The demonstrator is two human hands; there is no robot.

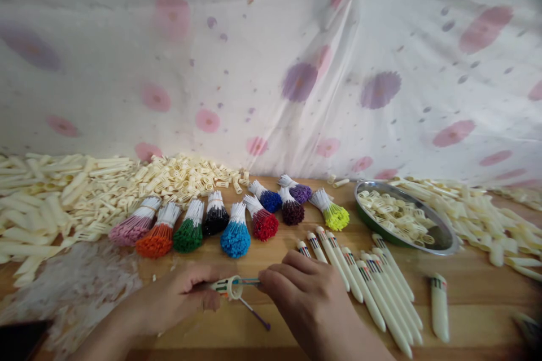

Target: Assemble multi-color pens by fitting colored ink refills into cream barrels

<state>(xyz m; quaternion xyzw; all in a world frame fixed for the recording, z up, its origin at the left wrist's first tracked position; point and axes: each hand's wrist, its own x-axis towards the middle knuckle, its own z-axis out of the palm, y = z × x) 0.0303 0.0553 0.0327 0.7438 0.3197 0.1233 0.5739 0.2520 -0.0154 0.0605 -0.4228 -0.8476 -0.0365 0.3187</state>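
My left hand [180, 296] is closed around a cream pen barrel [226, 286] with coloured sliders, held level over the wooden table [474, 299]. My right hand [302, 293] pinches a thin blue-green refill [248, 281] whose tip sits at the barrel's open end. A purple refill [256, 314] lies on the table just below the barrel. Behind my hands lie bundles of coloured refills: pink [133, 225], orange [158, 237], green [189, 231], black [215, 217], blue [235, 234], red [262, 221], yellow [332, 213] and others.
A row of several cream pens [372, 287] lies right of my right hand, one more pen [439, 307] further right. A metal bowl [446, 242] holds small cream parts. Heaps of cream barrels [46, 203] and clips [186, 175] lie at the left and back; a flowered cloth [271, 67] hangs behind.
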